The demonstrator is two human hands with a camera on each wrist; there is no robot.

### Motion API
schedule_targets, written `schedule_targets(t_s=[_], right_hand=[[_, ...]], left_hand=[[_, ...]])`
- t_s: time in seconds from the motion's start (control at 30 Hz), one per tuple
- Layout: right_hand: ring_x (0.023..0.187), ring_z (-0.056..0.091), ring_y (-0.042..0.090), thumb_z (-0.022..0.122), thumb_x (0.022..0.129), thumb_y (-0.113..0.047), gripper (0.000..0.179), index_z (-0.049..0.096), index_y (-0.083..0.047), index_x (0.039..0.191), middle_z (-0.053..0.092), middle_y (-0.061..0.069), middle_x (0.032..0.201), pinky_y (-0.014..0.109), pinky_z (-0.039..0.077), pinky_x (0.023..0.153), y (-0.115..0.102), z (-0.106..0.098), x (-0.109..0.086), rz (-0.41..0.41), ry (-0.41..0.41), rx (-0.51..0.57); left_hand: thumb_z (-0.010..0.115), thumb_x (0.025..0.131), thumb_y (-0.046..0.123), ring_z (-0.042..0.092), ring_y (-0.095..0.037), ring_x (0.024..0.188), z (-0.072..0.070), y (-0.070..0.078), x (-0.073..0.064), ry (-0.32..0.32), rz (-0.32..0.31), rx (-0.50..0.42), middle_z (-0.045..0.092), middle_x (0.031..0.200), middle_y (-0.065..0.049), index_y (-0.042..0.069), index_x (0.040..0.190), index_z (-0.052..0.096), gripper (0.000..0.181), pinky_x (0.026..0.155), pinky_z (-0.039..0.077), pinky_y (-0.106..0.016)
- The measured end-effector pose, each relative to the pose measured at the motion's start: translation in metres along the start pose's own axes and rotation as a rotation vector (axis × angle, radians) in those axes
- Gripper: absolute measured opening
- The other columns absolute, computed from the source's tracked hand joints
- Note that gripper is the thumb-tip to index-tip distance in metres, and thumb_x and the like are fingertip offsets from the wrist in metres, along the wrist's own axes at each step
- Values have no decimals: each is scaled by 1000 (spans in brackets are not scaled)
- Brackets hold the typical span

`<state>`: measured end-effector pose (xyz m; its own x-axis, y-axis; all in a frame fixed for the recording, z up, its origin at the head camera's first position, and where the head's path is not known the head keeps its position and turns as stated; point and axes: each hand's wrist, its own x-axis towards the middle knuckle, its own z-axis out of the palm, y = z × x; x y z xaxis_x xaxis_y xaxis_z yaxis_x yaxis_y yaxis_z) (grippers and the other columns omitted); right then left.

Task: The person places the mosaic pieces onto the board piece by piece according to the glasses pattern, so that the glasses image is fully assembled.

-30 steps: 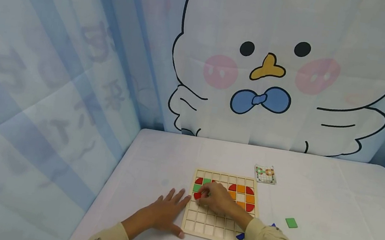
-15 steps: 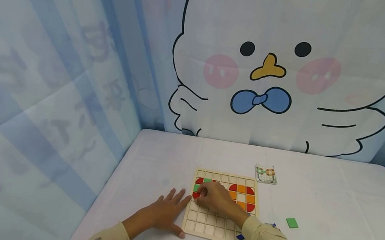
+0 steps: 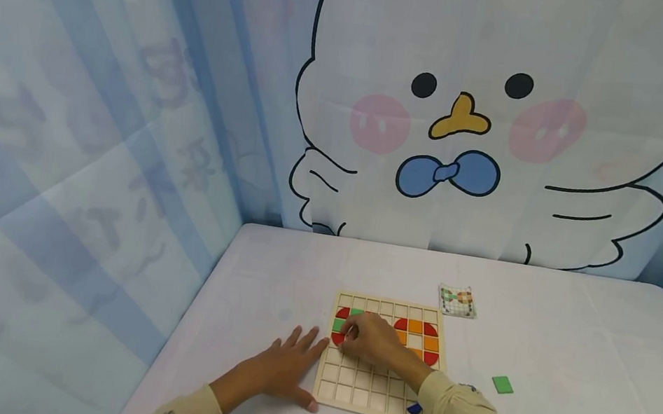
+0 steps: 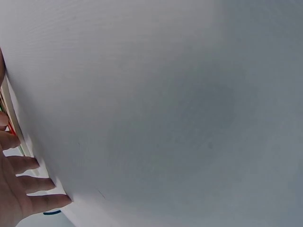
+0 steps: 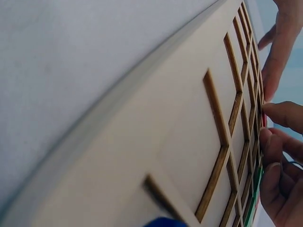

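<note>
A wooden grid board (image 3: 355,378) lies on the table, with flat coloured pieces in its upper cells. My right hand (image 3: 373,340) is over its left part, thumb and fingers bent together at a red rounded-corner piece (image 3: 337,339) in a left-column cell. In the right wrist view, the thumb and a fingertip of the right hand (image 5: 279,146) pinch at the red piece (image 5: 264,118). A green piece (image 3: 339,325) is just above it. My left hand (image 3: 287,363) lies spread on the table, fingertips at the board's left edge. The right hand hides several middle cells.
Orange squares (image 3: 414,325) and red corner pieces form a ring on the board's right side. A pattern card (image 3: 457,301) lies beyond the board. A loose green square (image 3: 502,384) is on the right. A blue piece (image 3: 414,408) sits at the lower right corner.
The red piece, tilted at my right fingertips a second ago, now lies flat in its left-column cell. The right hand has barely shifted; the left hand stays in place.
</note>
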<state>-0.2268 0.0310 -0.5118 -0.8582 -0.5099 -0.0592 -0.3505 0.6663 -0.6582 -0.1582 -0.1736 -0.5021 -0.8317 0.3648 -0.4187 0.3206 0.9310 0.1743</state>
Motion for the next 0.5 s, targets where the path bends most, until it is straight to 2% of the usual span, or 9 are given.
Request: schedule_targets(t_s=[0.13, 0.27, 0.5], right_hand=[[68, 54, 8, 82, 83, -17, 16, 75, -12, 96, 62, -9, 74, 24, 46, 63, 1, -1, -1, -9, 3, -5], [70, 54, 6, 79, 86, -20, 15, 74, -12, 98, 63, -10, 77, 24, 47, 66, 5, -6, -5, -65, -7, 1], [72, 55, 5, 70, 94, -20, 12, 73, -12, 102, 66, -9, 85, 23, 47, 67, 30, -35, -21, -193, -17, 49]], left_hand=[[77, 71, 70, 19, -41, 153, 0, 1, 0, -5, -11, -10, 17, 169, -9, 26, 161, 25, 113, 113, 32, -66], [77, 71, 69, 18, -42, 154, -1, 2, -1, -13, -20, -24, 17, 169, -9, 25, 161, 25, 112, 113, 32, -66], [77, 70, 70, 18, -41, 154, -1, 4, 0, -15, -29, -26, 18, 169, -8, 26, 161, 25, 113, 114, 32, -66]])
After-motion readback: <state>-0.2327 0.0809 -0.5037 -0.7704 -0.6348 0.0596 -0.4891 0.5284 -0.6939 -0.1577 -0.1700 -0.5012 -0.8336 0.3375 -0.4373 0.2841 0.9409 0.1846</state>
